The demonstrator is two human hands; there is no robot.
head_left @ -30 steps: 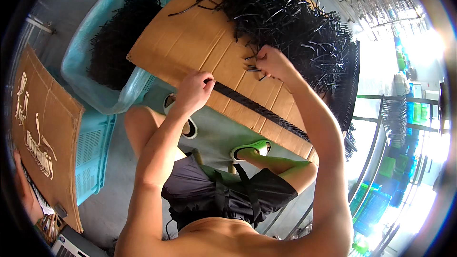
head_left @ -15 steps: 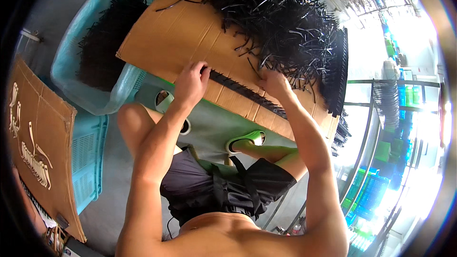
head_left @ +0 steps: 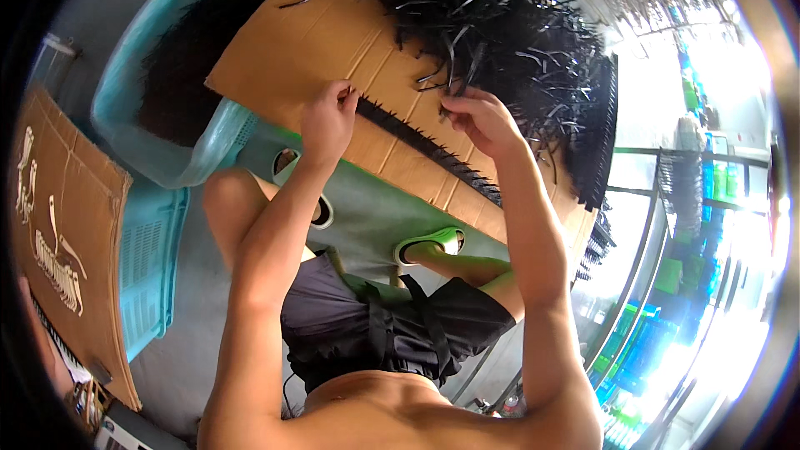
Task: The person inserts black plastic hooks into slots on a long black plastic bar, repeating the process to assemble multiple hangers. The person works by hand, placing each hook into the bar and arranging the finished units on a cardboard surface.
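A long black toothed strip lies slantwise along the near edge of a brown cardboard sheet. At its far left end my left hand is closed, thumb and fingertips pinched on the strip's end. My right hand hovers above the cardboard between the strip and a heap of loose, thin black plastic pieces. Its thumb and forefinger pinch a small thin black piece, partly hidden by the fingers. More toothed black strips stand lined up at the heap's right side.
Left of the cardboard is a blue crate with a clear liner, holding a dark pile. Another cardboard sheet bears pale curved pieces, over a blue crate. Metal racks with blue and green items stand right.
My left hand has shifted slightly up and away, along with the strip's end. My right hand has drawn back from the heap's edge, fingers now pinched on a thin black piece.
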